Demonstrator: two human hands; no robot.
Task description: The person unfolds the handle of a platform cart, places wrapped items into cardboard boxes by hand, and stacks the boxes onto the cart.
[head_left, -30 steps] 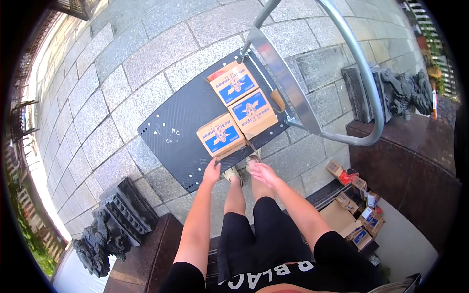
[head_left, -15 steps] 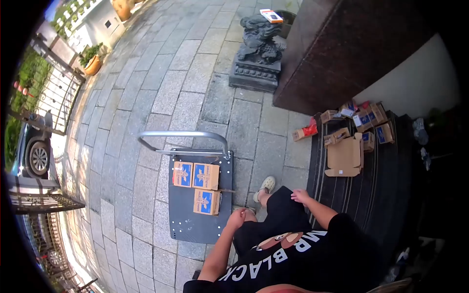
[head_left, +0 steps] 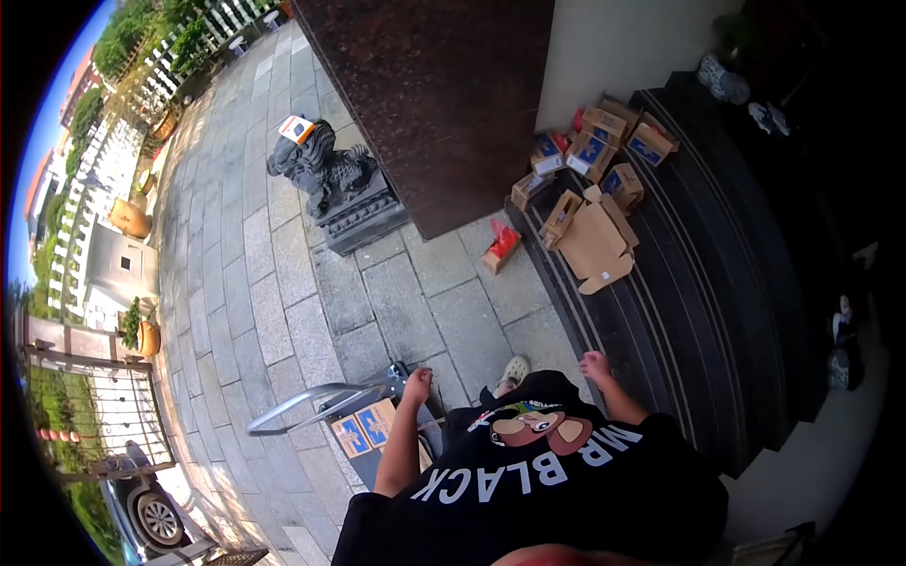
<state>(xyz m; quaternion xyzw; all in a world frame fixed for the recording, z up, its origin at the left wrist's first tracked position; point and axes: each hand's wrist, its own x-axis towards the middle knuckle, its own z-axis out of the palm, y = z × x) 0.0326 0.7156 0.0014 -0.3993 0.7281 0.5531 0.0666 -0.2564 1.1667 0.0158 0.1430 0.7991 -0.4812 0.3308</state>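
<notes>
My left hand [head_left: 417,385] hangs loosely curled over the handle end of a flat trolley [head_left: 400,369], with nothing visible in it. It looks apart from the bent metal handle [head_left: 311,401], though overlap hides the exact gap. Two cardboard boxes with blue labels [head_left: 351,435] [head_left: 376,424] lie on the trolley deck, partly behind my left forearm. Out to the right, by the dark steps, my right hand [head_left: 595,366] is half curled and holds nothing I can see. One light clog [head_left: 515,369] shows on the paving between my hands.
An opened carton [head_left: 595,241] and several small boxes [head_left: 590,154] lie on the dark striped steps [head_left: 679,311]. A small box with red wrapping [head_left: 502,247] sits on the paving. A stone lion statue [head_left: 344,184] stands by a brown pillar [head_left: 444,113], a white-orange box [head_left: 296,129] on its head.
My view has swung right towards the steps and pillar. The trolley now sits lower in view, mostly covered by my body and left arm. Both hands have swung forward, away from my legs.
</notes>
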